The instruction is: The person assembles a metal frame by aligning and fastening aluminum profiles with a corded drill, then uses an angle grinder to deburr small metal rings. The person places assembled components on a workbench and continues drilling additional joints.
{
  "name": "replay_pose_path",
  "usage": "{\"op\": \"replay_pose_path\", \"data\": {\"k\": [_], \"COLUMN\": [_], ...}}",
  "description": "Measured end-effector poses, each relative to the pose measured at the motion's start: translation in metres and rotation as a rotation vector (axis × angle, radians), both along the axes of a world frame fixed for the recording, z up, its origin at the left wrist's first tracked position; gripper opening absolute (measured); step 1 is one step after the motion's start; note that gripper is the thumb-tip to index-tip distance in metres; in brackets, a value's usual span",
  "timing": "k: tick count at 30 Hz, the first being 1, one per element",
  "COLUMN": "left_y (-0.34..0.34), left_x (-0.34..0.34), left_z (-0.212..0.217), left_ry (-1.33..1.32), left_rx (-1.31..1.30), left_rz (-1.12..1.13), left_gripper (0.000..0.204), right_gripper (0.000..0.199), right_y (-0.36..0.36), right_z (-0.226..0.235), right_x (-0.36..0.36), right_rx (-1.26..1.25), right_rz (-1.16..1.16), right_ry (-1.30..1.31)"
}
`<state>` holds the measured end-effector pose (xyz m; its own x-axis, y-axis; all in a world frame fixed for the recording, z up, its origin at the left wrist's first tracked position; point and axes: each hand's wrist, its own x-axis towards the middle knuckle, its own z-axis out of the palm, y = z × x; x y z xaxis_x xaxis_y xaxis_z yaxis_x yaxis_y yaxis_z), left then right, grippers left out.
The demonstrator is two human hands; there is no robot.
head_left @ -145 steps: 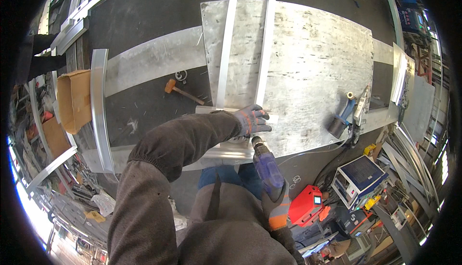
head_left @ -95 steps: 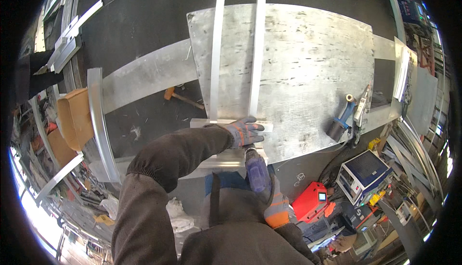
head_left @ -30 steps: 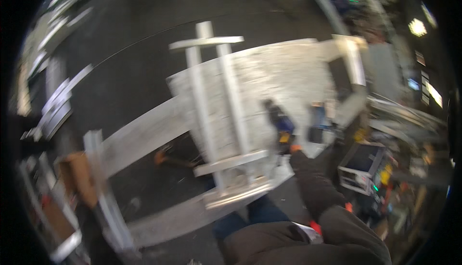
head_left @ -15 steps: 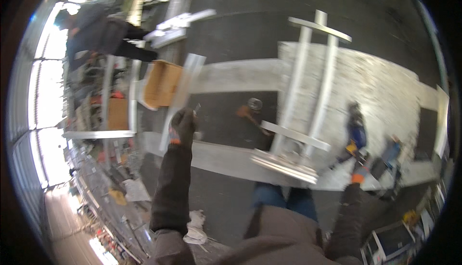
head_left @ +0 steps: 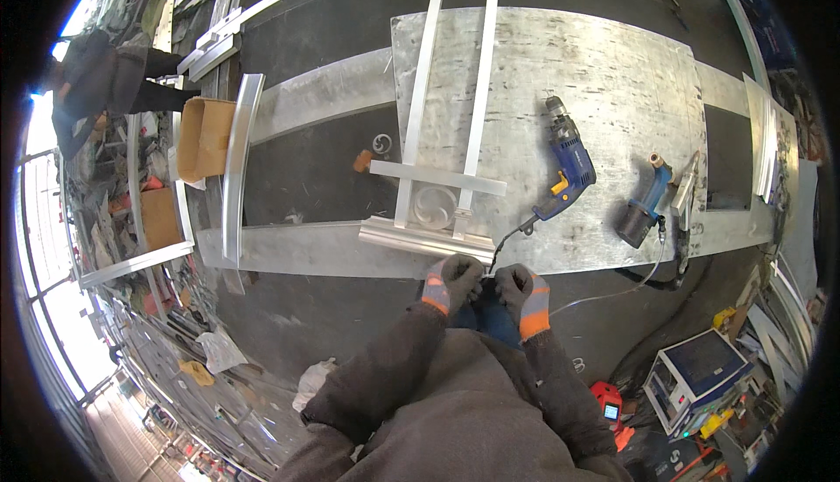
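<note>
My left hand [head_left: 451,284] and my right hand [head_left: 523,295], in dark gloves with orange cuffs, are close together before my body at the near bench edge. Both are closed with curled fingers; what they hold, if anything, is too small or hidden. The black cord of a blue power drill [head_left: 574,172] runs down toward the gap between them. Just beyond my left hand lies a stack of silver metal profiles [head_left: 420,239], at the foot of a ladder-like metal frame [head_left: 477,88]. The drill lies on a scuffed metal sheet [head_left: 525,53], right of the frame.
A blue and black hand tool [head_left: 640,211] with a hose lies on the right. Leftward are a cardboard box [head_left: 206,141], a long profile [head_left: 238,176], a tape roll [head_left: 381,143] and another person [head_left: 101,80]. A boxy machine [head_left: 697,381] stands at lower right.
My left hand has come in from the far left and my right hand from beside the tools on the right. They now meet in front of me. The whole view has shifted.
</note>
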<state>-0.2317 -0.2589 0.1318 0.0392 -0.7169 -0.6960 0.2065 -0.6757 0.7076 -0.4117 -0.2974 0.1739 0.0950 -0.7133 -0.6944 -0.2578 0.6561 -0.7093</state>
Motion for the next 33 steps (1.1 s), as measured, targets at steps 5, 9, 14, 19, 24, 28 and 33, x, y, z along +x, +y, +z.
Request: {"op": "replay_pose_path", "data": {"k": [5,9,14,19,24,28,33], "left_y": [-0.042,-0.067,-0.072,-0.073,-0.080,-0.084,-0.076], "left_x": [0.024,0.034,0.037,0.049,0.059,0.062,0.058], "left_z": [-0.040,-0.054,-0.063,-0.067,-0.067,-0.065,-0.061], "left_ry": [-0.940,-1.057,-1.016,-0.865,-0.756,-0.681,-0.735], "left_rx": [-0.100,-0.030,-0.019,-0.006,0.005,0.041,-0.055], "left_rz": [-0.265,-0.453,-0.501,-0.589,-0.582,-0.603,-0.475], "left_gripper": [0.032,0.033,0.031,0.033,0.030,0.032,0.034], "right_gripper": [0.020,0.015,0.011,0.010,0.021,0.030,0.040], "right_y": [-0.018,-0.040,-0.056,-0.057,-0.060,-0.065,-0.046], "right_z": [-0.044,-0.078,-0.107,-0.104,-0.101,-0.097,-0.060], "right_x": [0.016,0.045,0.075,0.084,0.086,0.096,0.064], "right_rx": [-0.014,-0.257,-0.451,-0.570,-0.676,-0.680,-0.270], "right_rz": [-0.219,-0.024,0.178,0.421,0.799,0.738,0.280], "right_ry": [-0.040,0.206,0.424,0.657,0.719,0.660,0.420]}}
